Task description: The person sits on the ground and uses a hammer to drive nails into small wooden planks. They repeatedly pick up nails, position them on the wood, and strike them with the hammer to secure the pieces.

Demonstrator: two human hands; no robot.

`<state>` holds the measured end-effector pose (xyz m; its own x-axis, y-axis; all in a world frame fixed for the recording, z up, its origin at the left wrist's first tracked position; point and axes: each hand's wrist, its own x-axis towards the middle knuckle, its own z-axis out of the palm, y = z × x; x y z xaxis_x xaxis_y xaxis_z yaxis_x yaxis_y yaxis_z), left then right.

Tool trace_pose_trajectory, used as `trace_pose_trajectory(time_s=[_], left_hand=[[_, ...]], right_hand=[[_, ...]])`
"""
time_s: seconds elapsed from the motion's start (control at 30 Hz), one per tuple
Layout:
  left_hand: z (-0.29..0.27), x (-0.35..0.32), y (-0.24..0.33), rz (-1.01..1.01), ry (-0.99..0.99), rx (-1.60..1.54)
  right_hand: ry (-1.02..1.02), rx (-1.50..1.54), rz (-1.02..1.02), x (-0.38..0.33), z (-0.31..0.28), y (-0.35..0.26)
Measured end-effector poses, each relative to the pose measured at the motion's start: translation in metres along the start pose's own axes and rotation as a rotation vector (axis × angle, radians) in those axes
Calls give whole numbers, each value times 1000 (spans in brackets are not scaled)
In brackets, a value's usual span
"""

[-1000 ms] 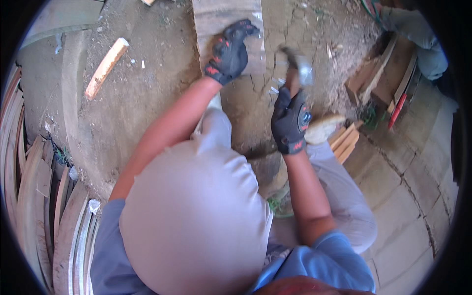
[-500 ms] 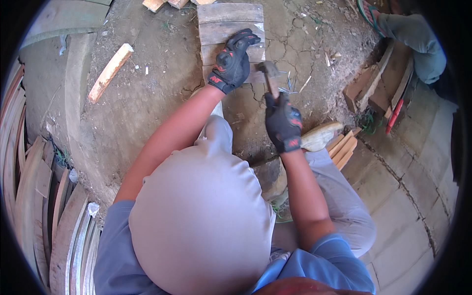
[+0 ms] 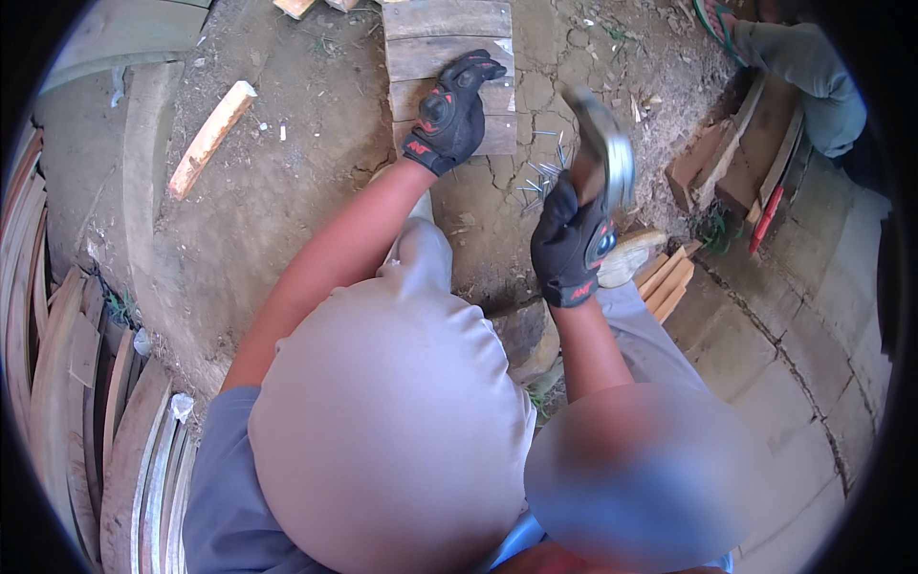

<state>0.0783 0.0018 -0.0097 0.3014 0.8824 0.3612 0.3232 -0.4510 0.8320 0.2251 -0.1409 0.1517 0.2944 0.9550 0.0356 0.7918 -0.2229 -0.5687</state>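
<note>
My left hand (image 3: 449, 115), in a black glove with red marks, rests on a panel of grey wooden slats (image 3: 435, 48). Its fingers are curled and close together, pointing right; anything inside them is hidden. To the right, my right hand (image 3: 566, 244), gloved alike, grips a hammer (image 3: 604, 143). The hammer is raised above the ground, its head and handle smeared by motion. Loose nails (image 3: 545, 174) lie scattered on the dirt between the panel and my right hand.
A split wood stick (image 3: 212, 139) lies on the dirt at left. Curved boards (image 3: 67, 383) are stacked at lower left. Short wood strips (image 3: 666, 285) lie by my right shoe (image 3: 631, 256). Another person's leg (image 3: 803, 77) is at upper right, near timber blocks (image 3: 712, 172) and a red tool (image 3: 767, 220).
My right hand has drawn the hammer back, up and to the right, away from the panel's lower right edge. More of the nails now show. My left hand stays on the panel.
</note>
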Motion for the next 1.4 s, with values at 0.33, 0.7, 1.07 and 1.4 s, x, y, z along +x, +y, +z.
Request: trace_pose_trajectory(time_s=[0.33, 0.7, 1.07, 1.4], left_hand=[[3, 3, 12, -12, -48, -18], [-58, -9, 28, -64, 29, 230], [-86, 29, -20, -1142, -254, -14], [-105, 24, -22, -893, -486, 320]], right_hand=[[-476, -317, 261, 25, -46, 42], [-1145, -727, 140, 117, -305, 3], [-545, -279, 463, 118, -271, 28], [-722, 129, 515, 151, -228, 25]])
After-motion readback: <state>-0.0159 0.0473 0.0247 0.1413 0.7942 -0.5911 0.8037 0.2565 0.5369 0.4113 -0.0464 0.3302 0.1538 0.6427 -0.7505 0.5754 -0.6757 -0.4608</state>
